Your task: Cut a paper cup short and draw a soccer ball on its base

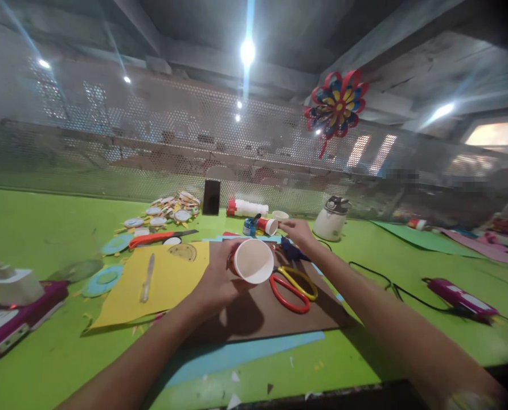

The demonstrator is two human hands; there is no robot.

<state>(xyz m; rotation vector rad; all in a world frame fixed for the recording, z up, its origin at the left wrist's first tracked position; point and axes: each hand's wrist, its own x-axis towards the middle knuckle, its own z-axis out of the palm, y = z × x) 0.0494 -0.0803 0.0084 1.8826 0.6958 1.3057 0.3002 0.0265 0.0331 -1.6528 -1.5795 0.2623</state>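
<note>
Hands are working over a brown card sheet (271, 324): the left hand (217, 285) is gripping a red-and-white paper cup (253, 261), not yet cut, while the right hand (297, 231) is touching a small white paper cup (280, 216) at its 1 o'clock, grip unclear, and finished paper sun circles (172, 209) are lying at 11 o'clock.

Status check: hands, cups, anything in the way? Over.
Left hand gripping paper cup, mouth toward camera. Right hand stretched out at small cup, grip unclear. Scissors lie on brown sheet between the arms.

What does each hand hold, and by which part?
Left hand grips the paper cup around its side; whether the right hand holds anything cannot be told.
</note>
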